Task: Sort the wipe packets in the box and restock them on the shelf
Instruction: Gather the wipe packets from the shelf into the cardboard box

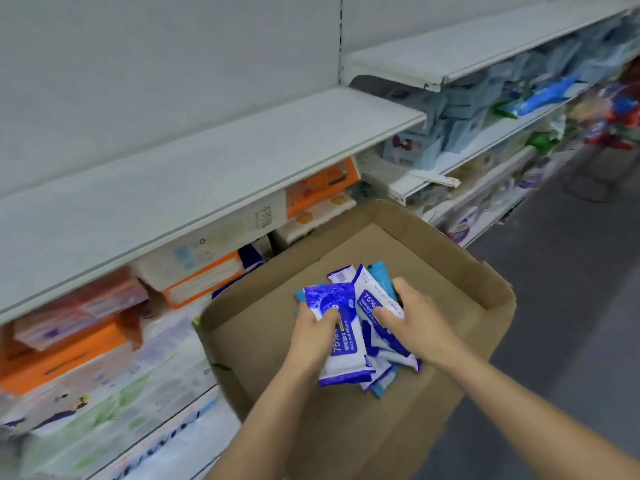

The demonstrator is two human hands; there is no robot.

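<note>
An open cardboard box [433,258] stands on the floor in front of the shelves. A pile of blue-and-white alcohol wipe packets [384,362] lies inside it, with teal packets [379,271] among them. My left hand [313,336] grips a blue-and-white wipe packet [346,348] at the pile's left. My right hand [414,315] holds a second blue-and-white packet [369,297], tilted up beside the first. A bare white shelf board [194,174] runs above the box.
Below the bare board, orange and white tissue packs [204,275] fill the lower shelf. To the right, further shelves [485,143] hold blue and green packs. Grey floor [571,271] lies right of the box. A blurred stand with red goods [609,133] sits far right.
</note>
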